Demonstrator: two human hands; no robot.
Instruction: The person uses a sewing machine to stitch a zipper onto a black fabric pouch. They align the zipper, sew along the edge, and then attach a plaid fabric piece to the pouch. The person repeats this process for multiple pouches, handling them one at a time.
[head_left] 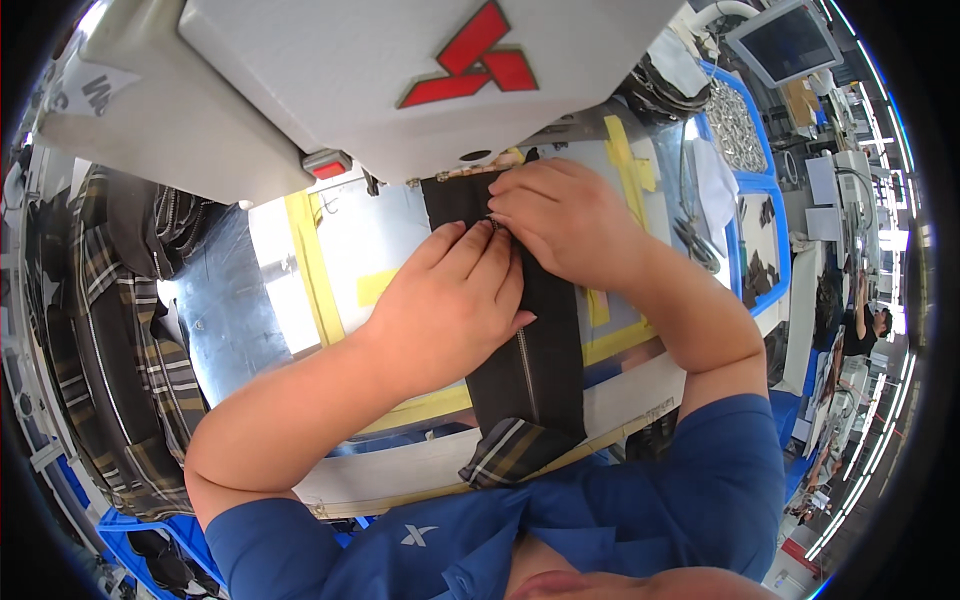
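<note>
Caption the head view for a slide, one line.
Left hand and right hand on a black zippered strip in front of a white machine, plaid fabric at left.

Matt black cloth in the middle, a strip (555,340) soaking up the light, and down it runs a zip (527,372) with glinting metal teeth! Soft woven plaid (512,452) folds at the near end, with a cloth heap (165,370) at left. Beneath the strip the table (225,325) gleams like polished metal, crossed by duller yellow tape (318,285). Far side, a smooth, painted-looking machine housing (340,70); right, blue plastic trays (782,245), the far one carrying shiny metal-looking pieces (735,125).
</note>
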